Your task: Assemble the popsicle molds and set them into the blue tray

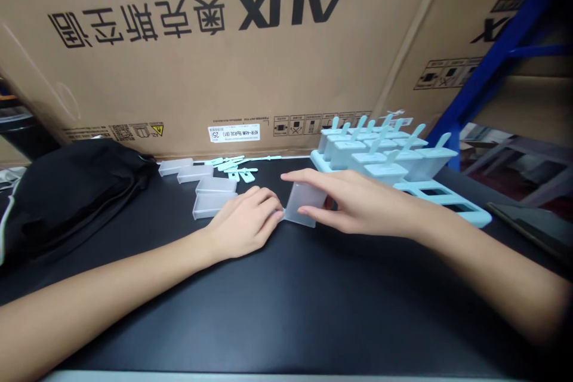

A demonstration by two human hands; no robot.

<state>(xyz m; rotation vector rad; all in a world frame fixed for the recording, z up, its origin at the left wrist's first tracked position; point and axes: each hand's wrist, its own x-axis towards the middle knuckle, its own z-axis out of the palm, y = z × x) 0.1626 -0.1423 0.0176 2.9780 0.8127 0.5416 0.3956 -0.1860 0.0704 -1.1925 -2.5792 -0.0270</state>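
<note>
My right hand (358, 203) grips a translucent popsicle mould cup (303, 204) between thumb and fingers, just above the black table. My left hand (244, 224) rests curled on the table, fingertips touching the cup's left end, with another clear cup (210, 205) lying right behind it. A light blue tray (465, 206) at the right holds several filled cups with blue stick lids (380, 146).
More clear cups (194, 173) and loose blue sticks (235, 165) lie at the back of the black table (286, 304). A black bag (67, 191) sits at the left. Large cardboard boxes (215, 42) stand behind. A blue metal frame (492, 54) rises at the right.
</note>
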